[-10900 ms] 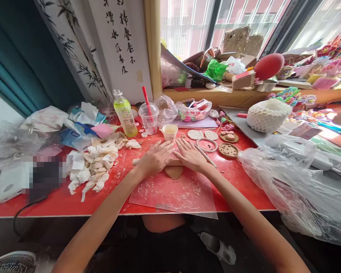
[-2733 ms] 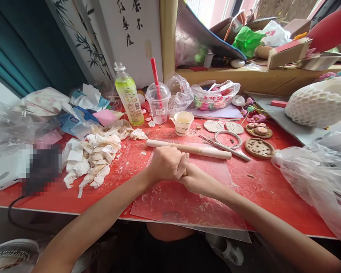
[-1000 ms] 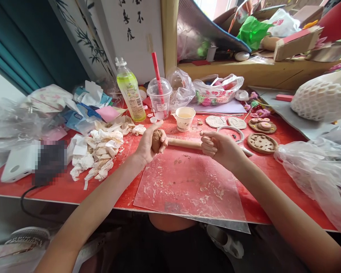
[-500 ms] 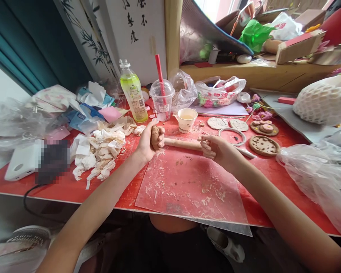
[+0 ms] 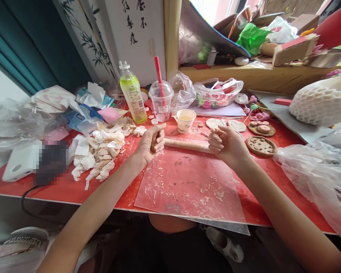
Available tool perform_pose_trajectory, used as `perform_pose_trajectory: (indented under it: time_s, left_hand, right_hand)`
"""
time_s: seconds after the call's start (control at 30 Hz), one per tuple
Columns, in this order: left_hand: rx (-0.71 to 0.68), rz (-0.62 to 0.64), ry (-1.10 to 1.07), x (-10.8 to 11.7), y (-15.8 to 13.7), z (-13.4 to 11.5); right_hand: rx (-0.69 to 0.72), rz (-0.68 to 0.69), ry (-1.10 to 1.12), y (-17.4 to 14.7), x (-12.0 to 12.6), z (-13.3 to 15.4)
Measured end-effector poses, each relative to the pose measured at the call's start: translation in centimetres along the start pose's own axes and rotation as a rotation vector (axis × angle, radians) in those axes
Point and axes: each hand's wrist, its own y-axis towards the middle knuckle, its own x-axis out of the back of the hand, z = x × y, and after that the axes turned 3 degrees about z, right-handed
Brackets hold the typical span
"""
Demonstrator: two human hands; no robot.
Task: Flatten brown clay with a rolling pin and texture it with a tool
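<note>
Beside teal curtain (image 5: 25,45), red table (image 5: 59,188), plastic sheet (image 5: 184,189)

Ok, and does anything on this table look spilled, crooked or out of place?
Yes: the clear plastic sheet lies askew, its near right corner jutting past the edge of the red table. Pale flakes are scattered over it, apparently dried clay. Left of it, crumpled, stained tissues are heaped loosely. I see no spilled liquid.

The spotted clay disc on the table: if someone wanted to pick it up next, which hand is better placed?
Probably the right hand: it is nearer the spotted clay disc, which lies to its right. The left hand is farther off, by the left end of the rolling pin.
</note>
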Motion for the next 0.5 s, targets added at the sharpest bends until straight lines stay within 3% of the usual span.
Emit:
perform_pose_trajectory:
  time_s: [0.23,0.4,0.5]
  left_hand:
    - [-0.019,-0.044,0.09,-0.5,-0.9,-0.5]
    - [-0.173,0.002,0.132,-0.4,-1.0,-1.3]
    - [-0.224,0.036,0.091,-0.1,-0.6,-1.4]
  right_hand:
    - [-0.034,-0.021,-0.065,0.1,-0.2,-0.3]
    - [-0.142,-0.028,-0.198,0.2,-0.5,-1.0]
    - [-0.136,-0.012,-0.222,0.2,-0.5,-1.3]
